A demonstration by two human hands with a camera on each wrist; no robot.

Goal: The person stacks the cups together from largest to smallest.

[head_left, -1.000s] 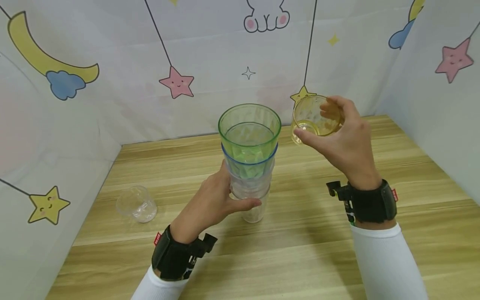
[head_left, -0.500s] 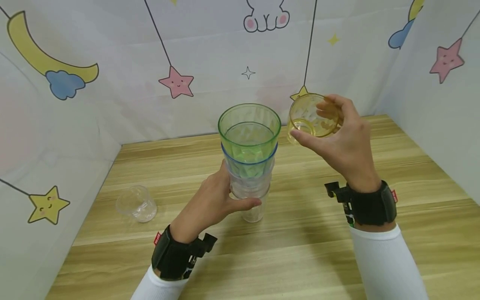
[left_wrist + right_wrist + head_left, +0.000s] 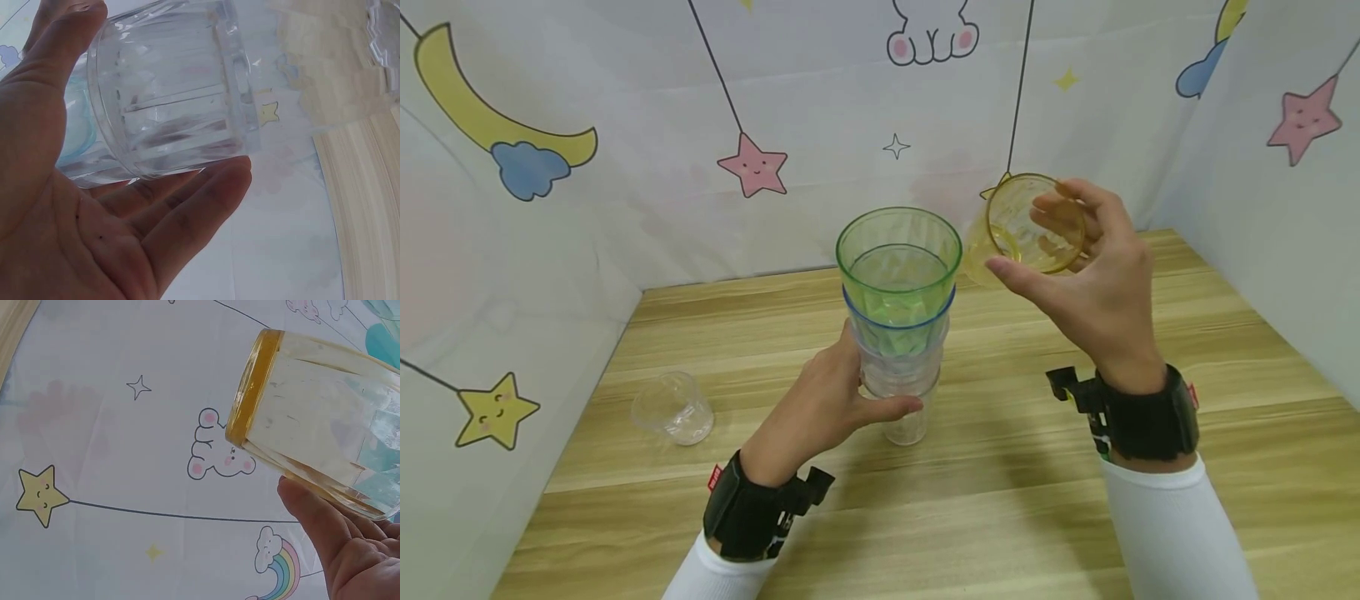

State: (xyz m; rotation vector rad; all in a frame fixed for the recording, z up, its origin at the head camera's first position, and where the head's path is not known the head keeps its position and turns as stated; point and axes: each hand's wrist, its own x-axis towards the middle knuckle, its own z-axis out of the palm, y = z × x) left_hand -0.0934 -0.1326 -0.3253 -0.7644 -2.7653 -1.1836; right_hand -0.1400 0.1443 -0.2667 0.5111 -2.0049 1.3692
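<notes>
In the head view my left hand (image 3: 820, 408) grips a tall stack of plastic tumblers around its lower part. A green tumbler (image 3: 898, 283) tops the stack, above a blue-rimmed tumbler (image 3: 856, 329) and clear ones below. The left wrist view shows a clear ribbed tumbler (image 3: 175, 100) between thumb and fingers. To the right of the stack, my right hand (image 3: 1101, 287) holds a yellow tumbler (image 3: 1041, 225) in the air, tilted, its mouth turned toward the head camera and its base to the left. In the right wrist view the yellow tumbler (image 3: 312, 412) shows its thick amber base.
A clear tumbler (image 3: 677, 408) lies tipped on the left part of the wood-grain table (image 3: 1037, 508). White cloth walls (image 3: 820, 100) with printed stars and moons enclose the back and both sides.
My right hand has risen slightly and tilted the yellow tumbler further, its base swinging left. My left hand and the stack stay where they were.
</notes>
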